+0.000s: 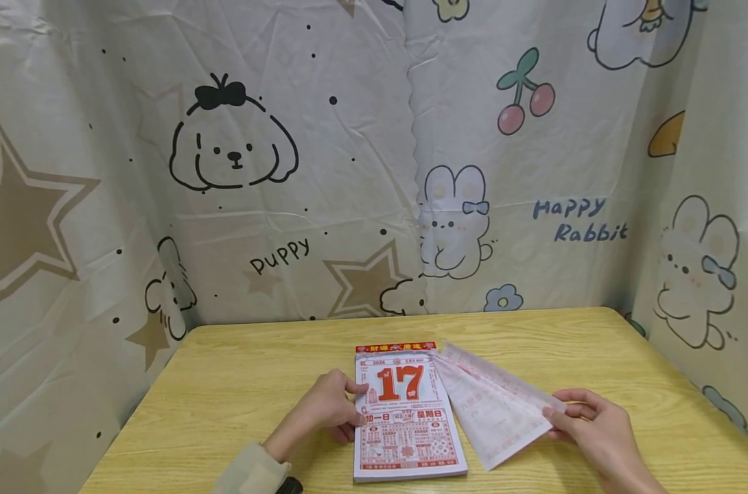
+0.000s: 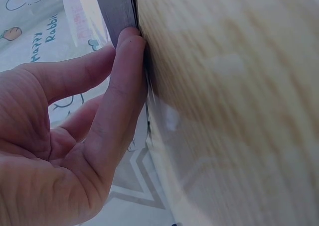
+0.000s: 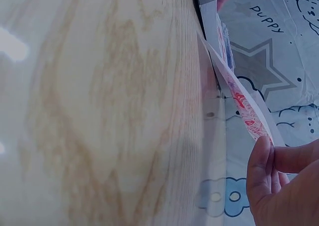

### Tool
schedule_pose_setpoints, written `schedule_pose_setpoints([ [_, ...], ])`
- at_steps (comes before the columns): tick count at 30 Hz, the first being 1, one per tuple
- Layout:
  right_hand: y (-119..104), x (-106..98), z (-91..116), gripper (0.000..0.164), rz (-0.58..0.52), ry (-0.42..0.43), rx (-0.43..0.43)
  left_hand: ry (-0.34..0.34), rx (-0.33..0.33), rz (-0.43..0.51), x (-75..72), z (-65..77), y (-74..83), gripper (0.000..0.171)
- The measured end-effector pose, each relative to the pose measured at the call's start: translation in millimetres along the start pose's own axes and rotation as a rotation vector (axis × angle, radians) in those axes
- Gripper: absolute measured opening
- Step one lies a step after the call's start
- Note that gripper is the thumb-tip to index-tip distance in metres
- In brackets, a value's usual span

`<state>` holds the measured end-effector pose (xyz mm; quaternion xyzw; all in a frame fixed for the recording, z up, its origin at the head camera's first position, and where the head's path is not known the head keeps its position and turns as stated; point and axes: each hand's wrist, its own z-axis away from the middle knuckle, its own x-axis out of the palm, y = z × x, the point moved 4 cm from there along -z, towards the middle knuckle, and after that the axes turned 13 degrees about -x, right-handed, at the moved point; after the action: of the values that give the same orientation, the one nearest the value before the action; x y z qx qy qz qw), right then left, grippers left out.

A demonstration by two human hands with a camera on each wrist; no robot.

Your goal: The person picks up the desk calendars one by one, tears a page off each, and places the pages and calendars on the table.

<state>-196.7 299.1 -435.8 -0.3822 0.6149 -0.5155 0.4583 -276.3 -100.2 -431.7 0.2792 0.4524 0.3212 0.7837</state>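
Note:
A tear-off calendar [image 1: 405,415] with a red header strip and a large red 17 lies on the table. My left hand [image 1: 333,408] holds its left edge, thumb on the top sheet; in the left wrist view the fingers [image 2: 122,86] lie along the side of the thick pad [image 2: 117,7]. Off to the right, my right hand [image 1: 599,429] pinches the corner of a thin calendar page [image 1: 494,408], its printed side turned down. The page slants up to the pad's top right corner; whether it is still attached there I cannot tell. In the right wrist view, red print shows on the page [image 3: 246,111].
The wood-grain table [image 1: 256,363] extends around the calendar on all sides. Behind and beside it hangs a pale cloth [image 1: 361,137] printed with puppies, rabbits, stars and cherries. A dark band [image 1: 289,486] shows at my left wrist below a light sleeve [image 1: 253,470].

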Motion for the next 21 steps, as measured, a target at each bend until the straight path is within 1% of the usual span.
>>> schedule_pose_setpoints([
  [9,-1.1,-2.6,0.7,0.042,0.011,0.003,-0.023,0.001,-0.001,-0.004,0.1,0.7,1.1,0.049],
  [16,-2.2,-9.5,0.4,0.043,0.021,-0.007,-0.031,0.001,0.003,-0.007,0.4,0.7,1.3,0.049],
  [21,-2.0,-16.6,-0.9,0.042,0.03,0.009,-0.032,0.002,0.003,-0.018,0.4,0.4,0.9,0.049],
])
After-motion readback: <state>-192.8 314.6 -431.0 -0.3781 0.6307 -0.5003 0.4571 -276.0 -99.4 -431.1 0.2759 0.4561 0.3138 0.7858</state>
